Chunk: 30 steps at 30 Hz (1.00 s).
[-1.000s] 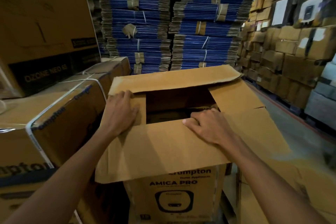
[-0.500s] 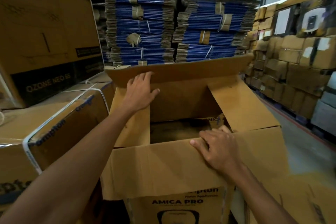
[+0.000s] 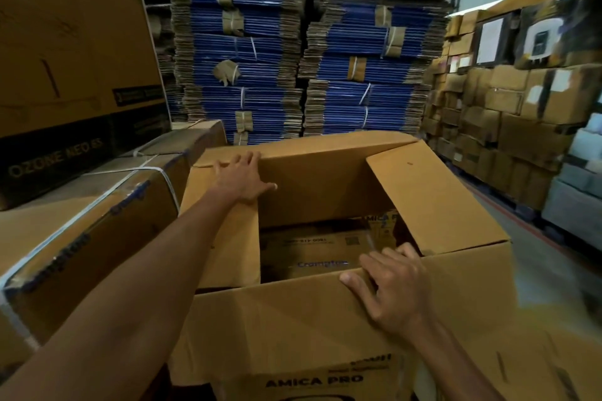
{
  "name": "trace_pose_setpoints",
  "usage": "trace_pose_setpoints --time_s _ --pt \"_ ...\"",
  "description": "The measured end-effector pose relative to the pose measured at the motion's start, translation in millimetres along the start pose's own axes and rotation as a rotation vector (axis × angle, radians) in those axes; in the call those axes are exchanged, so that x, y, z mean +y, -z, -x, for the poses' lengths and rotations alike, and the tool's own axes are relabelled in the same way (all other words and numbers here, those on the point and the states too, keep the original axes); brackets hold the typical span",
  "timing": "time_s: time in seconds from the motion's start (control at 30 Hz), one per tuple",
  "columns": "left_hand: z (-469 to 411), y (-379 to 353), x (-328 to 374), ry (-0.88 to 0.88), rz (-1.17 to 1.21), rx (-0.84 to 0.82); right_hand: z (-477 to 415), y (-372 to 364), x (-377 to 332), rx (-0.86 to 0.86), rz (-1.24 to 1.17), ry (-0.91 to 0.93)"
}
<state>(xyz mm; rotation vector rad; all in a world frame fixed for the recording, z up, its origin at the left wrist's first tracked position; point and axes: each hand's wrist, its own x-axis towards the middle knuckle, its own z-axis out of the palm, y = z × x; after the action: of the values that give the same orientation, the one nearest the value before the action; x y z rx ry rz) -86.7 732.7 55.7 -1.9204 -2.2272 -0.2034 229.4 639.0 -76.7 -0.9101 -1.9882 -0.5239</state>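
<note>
The carton (image 3: 293,371) stands directly before me, top open. My left grip (image 3: 242,177) is wide, fingers spread flat against the far flap (image 3: 325,179) near its left corner. My right grip (image 3: 395,290) curls over the near flap (image 3: 277,312) edge, holding it. A printed box (image 3: 312,251) sits inside.

Head cam; looks fwd & down, close over open carton (image 3: 325,319).

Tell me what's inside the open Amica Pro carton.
Inside the carton lies an inner box with Crompton lettering; the near flap and the right hand hide its edges and anything beneath.
</note>
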Motion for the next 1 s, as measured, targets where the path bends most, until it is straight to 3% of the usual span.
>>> trace_pose_setpoints --time_s 0.23,0.57,0.67,0.73,0.83,1.0 --pt "4 -10 12 0.058 -0.011 -0.092 -11 -6 3 -0.008 0.008 0.008" --pt "91 -27 12 0.039 0.071 -0.223 -25 -13 7 -0.052 -0.001 -0.002" --pt "110 -3 9 0.045 0.263 -0.108 -30 -16 9 -0.085 0.011 0.002" --pt "121 25 6 0.084 0.543 -0.006 -31 -17 11 -0.084 0.004 0.003" --pt "138 61 -8 0.197 1.034 0.086 -33 -17 12 -0.058 -0.005 0.009" --pt "178 73 -57 0.459 1.465 0.292 -36 -18 11 -0.069 -0.022 0.000"
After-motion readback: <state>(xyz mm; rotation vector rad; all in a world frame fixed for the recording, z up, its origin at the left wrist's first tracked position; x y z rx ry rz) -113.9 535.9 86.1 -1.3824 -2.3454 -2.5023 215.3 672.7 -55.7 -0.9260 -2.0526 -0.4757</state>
